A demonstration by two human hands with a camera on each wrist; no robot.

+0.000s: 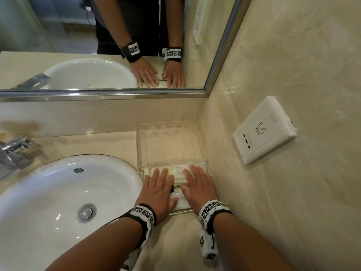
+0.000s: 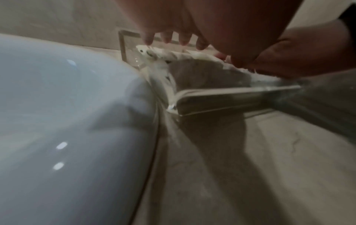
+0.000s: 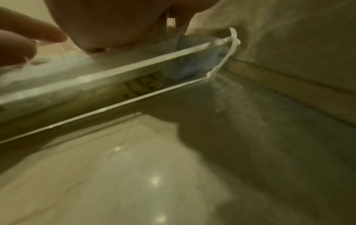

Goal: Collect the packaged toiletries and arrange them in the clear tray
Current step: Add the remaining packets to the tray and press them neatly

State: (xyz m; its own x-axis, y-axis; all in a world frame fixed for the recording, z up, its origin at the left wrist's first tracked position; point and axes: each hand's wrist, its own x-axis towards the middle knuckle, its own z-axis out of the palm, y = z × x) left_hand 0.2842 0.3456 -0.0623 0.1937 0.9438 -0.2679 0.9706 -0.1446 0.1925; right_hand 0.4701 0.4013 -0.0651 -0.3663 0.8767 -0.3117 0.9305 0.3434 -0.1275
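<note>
A clear tray (image 1: 181,211) sits on the beige counter in the corner, right of the sink. White and pale-yellow toiletry packets (image 1: 178,171) lie flat inside it. My left hand (image 1: 158,188) and right hand (image 1: 199,186) rest side by side on the packets, palms down and fingers straight. In the left wrist view, my left fingers (image 2: 173,38) stretch over crinkled white packets (image 2: 159,53) behind the tray's near wall (image 2: 231,97). In the right wrist view, the palm of my right hand (image 3: 115,22) lies above the tray wall (image 3: 96,85), and a printed packet (image 3: 142,86) shows through it.
A white sink (image 1: 68,202) with a chrome tap (image 1: 13,153) lies to the left, close to the tray. Behind the tray stands more clear acrylic (image 1: 168,141) against the back wall. A white socket plate (image 1: 263,132) is on the right wall. A mirror (image 1: 97,45) hangs above.
</note>
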